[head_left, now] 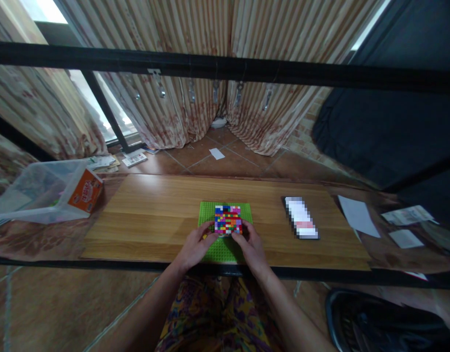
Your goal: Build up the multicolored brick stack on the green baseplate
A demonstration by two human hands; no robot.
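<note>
A block of many small multicoloured toy bricks (228, 219) is over the green studded baseplate (217, 252), near the middle of the wooden board. My left hand (200, 244) grips the block's left side, its thumb along the near edge. On the opposite side, my right hand (250, 243) has its thumb at the near right corner and its fingers round the right edge. A tiny yellow piece (205, 236) shows by my left fingers. Whether the block is pressed onto the baseplate or lifted off it, I cannot tell.
The wooden board (137, 220) lies on a cloth-covered table. A phone (301, 218) rests on its right part. White paper (359, 215) lies further right. At the left stands a clear plastic bin (45, 190) with an orange label. A dark metal bar (203, 63) crosses beyond the table.
</note>
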